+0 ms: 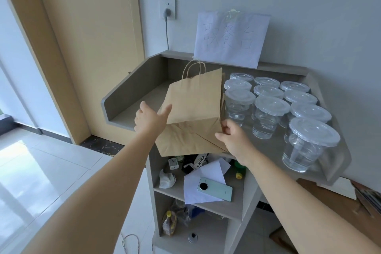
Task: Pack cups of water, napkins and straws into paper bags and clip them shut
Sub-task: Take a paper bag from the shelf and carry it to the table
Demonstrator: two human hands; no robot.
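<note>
Grey and matte, the desk is standing against a pale wall, its raised rim carrying a white paper sign at the back edge. Clear plastic cups of water with ribbed lids are crowding its right side. A creased brown paper bag with twisted handles is hanging tilted over the front edge, the right hand pinching its folded bottom corner in a narrow grip, the left hand pressing straight fingers against its left side in a wide grip.
</note>
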